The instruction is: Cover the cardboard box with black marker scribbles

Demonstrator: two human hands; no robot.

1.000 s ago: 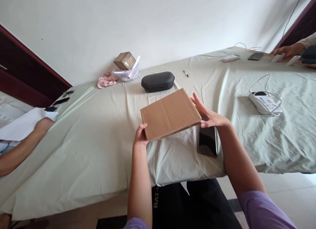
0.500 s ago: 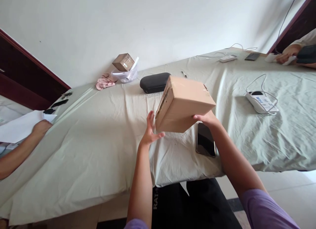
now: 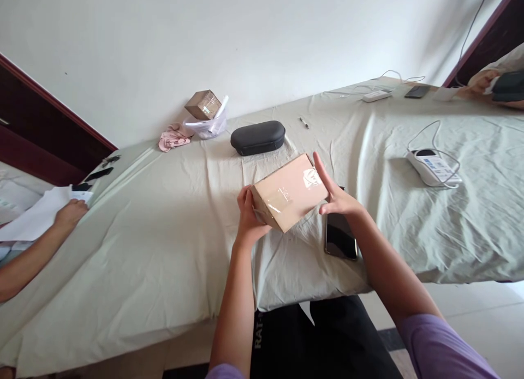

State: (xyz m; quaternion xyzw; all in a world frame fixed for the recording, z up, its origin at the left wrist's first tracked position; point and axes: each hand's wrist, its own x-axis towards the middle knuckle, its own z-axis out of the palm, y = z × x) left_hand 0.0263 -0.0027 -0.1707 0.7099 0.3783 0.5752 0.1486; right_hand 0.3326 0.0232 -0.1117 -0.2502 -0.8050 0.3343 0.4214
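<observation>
A brown cardboard box (image 3: 292,191), with clear tape and a white mark on its face, is held tilted over the cloth-covered table. My left hand (image 3: 250,218) is wrapped round its left end, some fingers hidden behind the cardboard. At the box's right end, my right hand (image 3: 335,196) has its thumb and fingers spread; whether it touches the side I cannot tell. A dark phone (image 3: 341,236) lies on the cloth just below my right hand. Behind the box sits a black zip case (image 3: 257,137).
A smaller box (image 3: 203,104) rests on a plastic bag (image 3: 210,127) beside a pink cloth (image 3: 175,137). On the right is a white device with a cable (image 3: 434,167). A pen (image 3: 304,122) lies behind. Other people's hands show at left (image 3: 71,214) and far right (image 3: 483,82).
The box has turned, showing its taped face, and sits lower. My left hand has closed on its left end, while my right hand has loosened and spread at the right end.
</observation>
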